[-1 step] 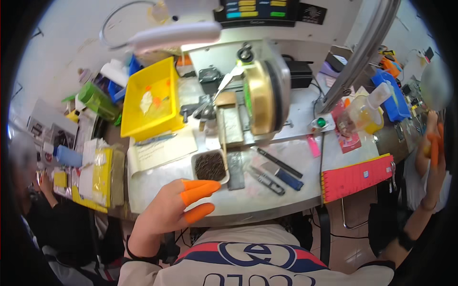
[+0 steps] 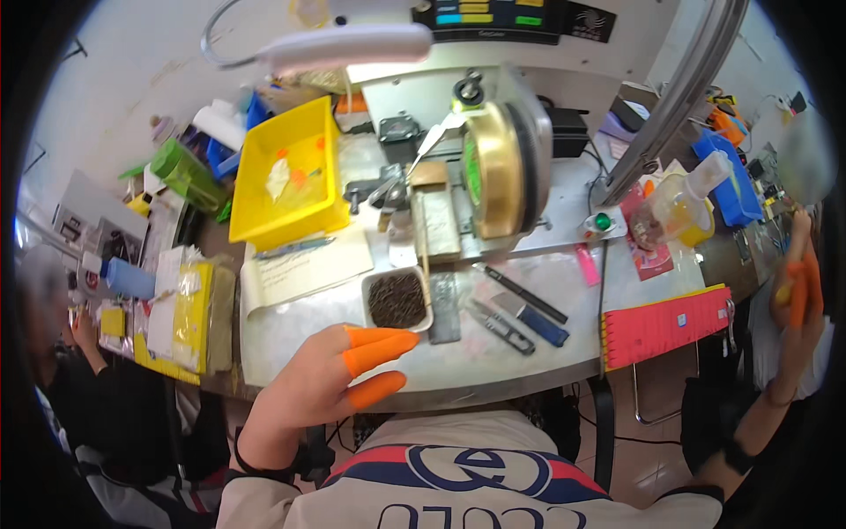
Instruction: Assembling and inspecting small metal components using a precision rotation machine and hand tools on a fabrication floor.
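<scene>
My left hand [image 2: 313, 379], with orange finger covers on several fingers, hovers over the table's front edge. Its fingers stretch to the right and the thumb is apart, with nothing in them. Just beyond the fingertips sits a small white dish [image 2: 370, 304] of dark brown needle-like bits [image 2: 397, 298], with a thin stick [image 2: 426, 278] leaning along its right side. My right arm reaches far out to the right rim. There my right hand [image 2: 800, 295], also in orange finger covers, points its fingers upward, small and distorted; I make out nothing held.
A gold-rimmed wheel [image 2: 496, 172] stands behind the dish, beside a grey block [image 2: 434, 220]. A yellow bin [image 2: 256, 225] and paper [image 2: 308, 275] lie left. A black pen [image 2: 526, 293], cutter [image 2: 502, 331] and red folder [image 2: 661, 331] lie right. People sit on both sides.
The whole view has shifted slightly, so the bench things appear a little further right and higher. My left hand keeps its pose by the dish; my right hand stays at the far right.
</scene>
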Demonstrator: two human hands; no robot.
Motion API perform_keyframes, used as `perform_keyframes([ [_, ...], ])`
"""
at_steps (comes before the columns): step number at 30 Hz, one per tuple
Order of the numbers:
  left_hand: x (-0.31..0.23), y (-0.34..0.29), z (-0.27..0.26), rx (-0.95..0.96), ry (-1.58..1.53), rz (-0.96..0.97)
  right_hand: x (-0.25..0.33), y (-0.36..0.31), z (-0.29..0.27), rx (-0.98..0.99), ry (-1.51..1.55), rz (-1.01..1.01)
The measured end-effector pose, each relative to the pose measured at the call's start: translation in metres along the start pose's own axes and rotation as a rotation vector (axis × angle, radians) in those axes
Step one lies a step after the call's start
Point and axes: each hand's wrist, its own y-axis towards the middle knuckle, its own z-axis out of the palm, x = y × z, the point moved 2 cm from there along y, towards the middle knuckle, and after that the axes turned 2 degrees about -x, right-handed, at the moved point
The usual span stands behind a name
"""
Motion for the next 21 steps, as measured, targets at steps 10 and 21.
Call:
perform_keyframes([
  [10,-0.005,-0.018,0.042,0.129,-0.397,0.233,0.251,-0.094,0.177,0.311,0.878,-0.496],
  [21,0.016,0.004,0.043,0.246,-0.374,0.152,0.265,-0.077,0.224,0.576,1.047,-0.390],
])
